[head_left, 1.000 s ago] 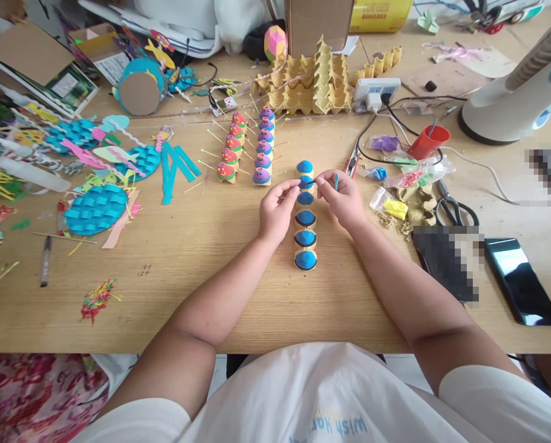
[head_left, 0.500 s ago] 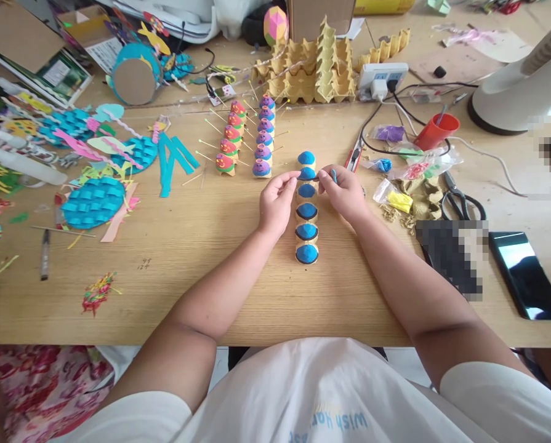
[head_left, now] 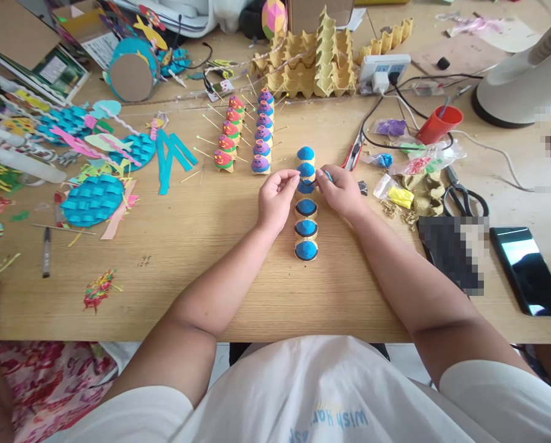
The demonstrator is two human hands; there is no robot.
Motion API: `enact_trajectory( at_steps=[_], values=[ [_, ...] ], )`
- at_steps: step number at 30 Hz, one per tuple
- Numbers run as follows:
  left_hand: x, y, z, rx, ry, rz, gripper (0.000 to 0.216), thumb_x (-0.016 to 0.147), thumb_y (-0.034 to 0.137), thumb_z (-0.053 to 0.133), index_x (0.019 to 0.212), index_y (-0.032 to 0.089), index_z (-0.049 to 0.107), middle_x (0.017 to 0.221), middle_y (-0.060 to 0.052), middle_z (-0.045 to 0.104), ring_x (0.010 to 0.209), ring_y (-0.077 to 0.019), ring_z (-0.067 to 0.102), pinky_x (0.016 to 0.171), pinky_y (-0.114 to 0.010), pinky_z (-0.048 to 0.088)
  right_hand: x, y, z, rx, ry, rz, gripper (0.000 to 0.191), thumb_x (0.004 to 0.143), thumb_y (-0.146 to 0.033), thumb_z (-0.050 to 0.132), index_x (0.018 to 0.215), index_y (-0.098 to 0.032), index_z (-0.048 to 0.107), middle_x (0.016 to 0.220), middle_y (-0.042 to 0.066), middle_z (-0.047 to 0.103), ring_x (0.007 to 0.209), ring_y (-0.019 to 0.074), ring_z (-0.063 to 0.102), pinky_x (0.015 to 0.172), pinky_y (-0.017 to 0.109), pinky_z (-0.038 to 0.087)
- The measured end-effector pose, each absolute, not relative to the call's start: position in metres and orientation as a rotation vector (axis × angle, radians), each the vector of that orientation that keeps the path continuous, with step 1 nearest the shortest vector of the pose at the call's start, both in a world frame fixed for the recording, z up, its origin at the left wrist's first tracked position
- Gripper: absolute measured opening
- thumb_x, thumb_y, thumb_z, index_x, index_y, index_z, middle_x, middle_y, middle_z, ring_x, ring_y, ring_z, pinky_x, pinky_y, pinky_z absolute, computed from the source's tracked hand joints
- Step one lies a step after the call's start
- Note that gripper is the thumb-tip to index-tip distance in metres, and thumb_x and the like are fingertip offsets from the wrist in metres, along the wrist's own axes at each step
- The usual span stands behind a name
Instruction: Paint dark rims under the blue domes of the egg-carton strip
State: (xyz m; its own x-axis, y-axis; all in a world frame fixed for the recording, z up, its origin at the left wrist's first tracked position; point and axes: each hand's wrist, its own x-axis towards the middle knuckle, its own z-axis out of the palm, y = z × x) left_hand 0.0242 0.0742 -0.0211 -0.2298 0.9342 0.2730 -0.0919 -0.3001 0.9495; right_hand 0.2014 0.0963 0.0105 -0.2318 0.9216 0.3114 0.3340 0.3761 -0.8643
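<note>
A line of several blue-topped egg-carton cups [head_left: 306, 209] runs down the middle of the wooden table [head_left: 210, 271]. My left hand [head_left: 277, 197] and my right hand [head_left: 340, 191] meet over the third cup from the far end, both with fingers pinched. Between them they hold a thin blue strip [head_left: 328, 175], and a short end of it sticks up from my right fingers. Both hands touch or hover just above the cups.
Two rows of painted cups [head_left: 245, 136] with pins stand behind. Blue woven paper fish [head_left: 93, 200] and scraps lie left. Egg cartons [head_left: 319, 67], a power strip [head_left: 383, 66], a red cup [head_left: 436, 126], scissors [head_left: 464, 200], a phone [head_left: 529, 271] and a fan base [head_left: 519, 86] sit behind and right.
Both hands have drawn closer together over the blue cups, and the blue strip end in my right fingers has tipped lower. The view shifted slightly down.
</note>
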Motion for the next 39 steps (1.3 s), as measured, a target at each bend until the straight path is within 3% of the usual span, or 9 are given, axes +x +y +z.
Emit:
enact_trajectory(
  at_steps=[7, 11, 18, 25, 39],
  values=[
    [0.021, 0.07, -0.019, 1.321, 1.23, 1.556, 0.006, 0.091, 0.028, 0.081, 0.094, 0.023, 0.079, 0.092, -0.003, 0.08, 0.088, -0.0176, 0.074, 0.085, -0.029, 0.059, 0.201, 0.095, 0.011, -1.254, -1.901, 0.768, 0.05, 0.104, -0.043, 0.069, 0.064, -0.025, 0.044, 0.06, -0.002, 0.05, 0.06, 0.016, 0.04, 0.065, 0.037, 0.026],
    [0.021, 0.068, -0.018, 1.412, 1.276, 1.522, 0.011, 0.088, 0.017, 0.076, 0.097, 0.023, 0.077, 0.089, -0.001, 0.08, 0.084, -0.0167, 0.074, 0.081, -0.028, 0.058, 0.199, 0.091, 0.018, -1.369, -1.963, 0.729, 0.045, 0.1, -0.028, 0.069, 0.064, -0.025, 0.043, 0.061, -0.001, 0.05, 0.062, 0.0175, 0.04, 0.067, 0.037, 0.027],
    [0.023, 0.065, -0.014, 1.47, 1.421, 1.439, 0.018, 0.088, 0.007, 0.069, 0.094, 0.023, 0.073, 0.088, 0.0, 0.079, 0.083, -0.0149, 0.073, 0.079, -0.026, 0.057, 0.199, 0.086, 0.027, -1.494, -2.117, 0.604, 0.031, 0.099, -0.032, 0.055, 0.07, -0.025, 0.046, 0.073, 0.005, 0.063, 0.068, 0.0212, 0.046, 0.066, 0.037, 0.027],
    [0.022, 0.063, -0.011, 1.52, 1.471, 1.403, 0.02, 0.088, 0.005, 0.067, 0.095, 0.023, 0.073, 0.089, 0.001, 0.079, 0.083, -0.0149, 0.073, 0.079, -0.027, 0.056, 0.199, 0.084, 0.029, -1.536, -2.154, 0.563, 0.028, 0.098, -0.033, 0.054, 0.072, -0.025, 0.052, 0.078, 0.008, 0.068, 0.072, 0.0227, 0.051, 0.067, 0.037, 0.028],
    [0.019, 0.062, -0.013, 1.559, 1.557, 1.341, 0.018, 0.089, 0.006, 0.069, 0.097, 0.022, 0.074, 0.089, 0.0, 0.077, 0.082, -0.0161, 0.071, 0.077, -0.03, 0.051, 0.201, 0.085, 0.026, -1.512, -2.158, 0.532, 0.03, 0.098, -0.036, 0.054, 0.071, -0.024, 0.057, 0.074, 0.008, 0.067, 0.067, 0.0208, 0.045, 0.065, 0.036, 0.025]
  ],
)
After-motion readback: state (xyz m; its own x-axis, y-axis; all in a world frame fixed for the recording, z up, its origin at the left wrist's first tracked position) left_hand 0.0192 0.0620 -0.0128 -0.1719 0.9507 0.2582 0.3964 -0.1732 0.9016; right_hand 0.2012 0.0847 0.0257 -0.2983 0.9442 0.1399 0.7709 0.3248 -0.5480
